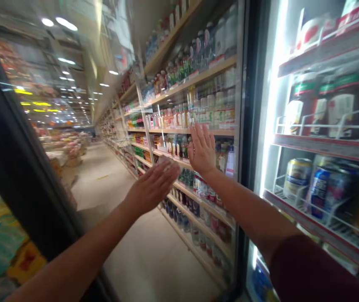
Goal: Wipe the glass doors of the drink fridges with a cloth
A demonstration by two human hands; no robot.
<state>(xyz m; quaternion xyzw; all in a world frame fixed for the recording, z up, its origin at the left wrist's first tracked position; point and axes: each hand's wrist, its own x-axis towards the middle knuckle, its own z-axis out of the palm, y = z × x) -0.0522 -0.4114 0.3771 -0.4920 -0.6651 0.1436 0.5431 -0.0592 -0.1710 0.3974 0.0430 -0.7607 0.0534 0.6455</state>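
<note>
Both my hands are raised in front of a glass fridge door (154,260) with a dark frame. My left hand (154,182) is held flat, its fingers stretched out and a little blurred. To its right and slightly higher, my right hand (202,149) has its fingers spread, palm towards the glass. Neither holds anything. Whether the palms touch the glass, I cannot tell. Shelves of bottles (210,109) show in the glass behind the hands. The door's dark frame (245,138) stands right of my right hand.
On the right, a lit fridge holds wire-fronted shelves (326,147) with dark bottles (339,102) and drink cans (319,188). A long aisle floor (113,172) runs away at the left. Colourful packaged goods (3,239) lie at the lower left, beyond a dark slanted frame (19,147).
</note>
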